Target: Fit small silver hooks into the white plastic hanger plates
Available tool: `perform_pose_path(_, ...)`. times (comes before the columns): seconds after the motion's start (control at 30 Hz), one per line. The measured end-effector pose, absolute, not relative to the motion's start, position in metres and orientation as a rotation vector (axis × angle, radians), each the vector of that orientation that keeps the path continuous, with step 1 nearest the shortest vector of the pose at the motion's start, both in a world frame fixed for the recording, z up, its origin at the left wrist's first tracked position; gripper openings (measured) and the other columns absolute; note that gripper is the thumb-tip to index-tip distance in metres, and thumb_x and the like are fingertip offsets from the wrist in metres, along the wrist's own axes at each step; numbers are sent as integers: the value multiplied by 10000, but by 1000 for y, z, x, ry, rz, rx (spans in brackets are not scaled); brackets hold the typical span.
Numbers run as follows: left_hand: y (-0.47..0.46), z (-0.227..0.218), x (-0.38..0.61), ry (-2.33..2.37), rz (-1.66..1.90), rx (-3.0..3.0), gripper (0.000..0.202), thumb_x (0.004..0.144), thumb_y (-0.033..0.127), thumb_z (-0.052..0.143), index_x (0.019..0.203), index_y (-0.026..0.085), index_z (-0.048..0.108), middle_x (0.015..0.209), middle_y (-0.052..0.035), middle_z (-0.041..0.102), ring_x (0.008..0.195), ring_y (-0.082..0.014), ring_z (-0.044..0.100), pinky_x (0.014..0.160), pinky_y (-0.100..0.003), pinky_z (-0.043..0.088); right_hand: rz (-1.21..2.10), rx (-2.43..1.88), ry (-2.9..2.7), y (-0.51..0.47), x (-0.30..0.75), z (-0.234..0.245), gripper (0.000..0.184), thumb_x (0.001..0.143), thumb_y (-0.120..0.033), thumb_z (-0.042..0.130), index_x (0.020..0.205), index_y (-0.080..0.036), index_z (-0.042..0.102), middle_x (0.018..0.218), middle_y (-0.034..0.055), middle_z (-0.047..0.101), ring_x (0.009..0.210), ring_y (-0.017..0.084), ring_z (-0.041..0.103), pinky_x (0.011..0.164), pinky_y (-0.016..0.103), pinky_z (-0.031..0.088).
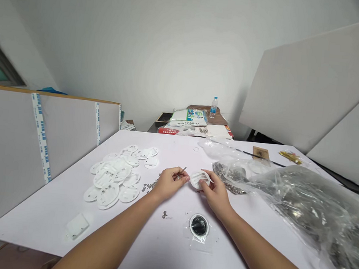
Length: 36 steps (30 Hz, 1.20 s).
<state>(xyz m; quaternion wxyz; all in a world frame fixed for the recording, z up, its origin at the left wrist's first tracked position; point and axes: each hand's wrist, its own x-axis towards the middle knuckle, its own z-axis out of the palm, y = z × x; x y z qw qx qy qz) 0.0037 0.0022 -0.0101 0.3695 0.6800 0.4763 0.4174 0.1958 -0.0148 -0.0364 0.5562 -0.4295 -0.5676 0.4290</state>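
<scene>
My right hand holds a round white plastic disc just above the white table, fingers curled round its edge. My left hand is closed in a pinch on a thin metal pin-like tool, whose tip points toward the disc. A heap of similar white discs lies to the left of my hands. Small metal parts are scattered just beside my left wrist.
A round black-and-white ring piece and a small metal hook lie near the front. A clear plastic bag of shiny metal parts fills the right side. A small white box sits front left. Boards lean on both sides; a water bottle stands behind.
</scene>
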Motion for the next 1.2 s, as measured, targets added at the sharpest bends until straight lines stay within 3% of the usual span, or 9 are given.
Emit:
perform_pose_path(0.2,2,-13,4,1197,1082,1761,291,824,441,634,872,155,651,718,-4,611,621,-113,486,594,-234,364,1119,-909,-1347,-21,190,-33,268,866,-364,598,1083,-217,545,1077,73,664,902,214,667,784,337,558)
perform_pose_path(0.3,2,-13,5,1195,1111,1744,285,827,439,629,855,155,632,708,3,594,630,-114,487,596,-230,366,1167,-856,-1374,-25,189,-30,346,866,-326,599,1186,-227,508,1121,73,665,921,196,669,820,327,540)
perform_pose_path(0.53,4,-13,4,1194,1139,1728,289,820,436,633,838,148,624,729,-9,611,635,-118,508,613,-239,389,1141,-799,-1474,-29,187,-27,492,863,-325,620,1321,-220,473,1305,96,594,1185,217,581,1012,352,460)
perform_pose_path(0.8,4,-16,6,1151,1166,1671,264,820,414,638,832,158,576,745,-2,591,678,-120,531,634,-228,407,1148,-814,-1574,-34,188,-26,574,848,-340,654,1367,-216,441,1185,106,652,906,208,681,782,339,559)
perform_pose_path(1.07,0,-10,10,1048,1113,1510,316,787,446,678,841,163,548,791,-7,592,699,-113,530,655,-219,415,1201,-780,-1560,-37,187,-24,586,836,-354,668,1359,-213,443,1099,93,680,823,184,682,710,301,558)
perform_pose_path(1.2,0,-9,9,1011,1114,1487,332,782,455,690,797,150,559,784,-15,601,718,-115,533,678,-222,413,1208,-748,-1564,-36,189,-24,561,841,-337,671,1348,-228,456,1124,85,675,885,189,684,754,299,557)
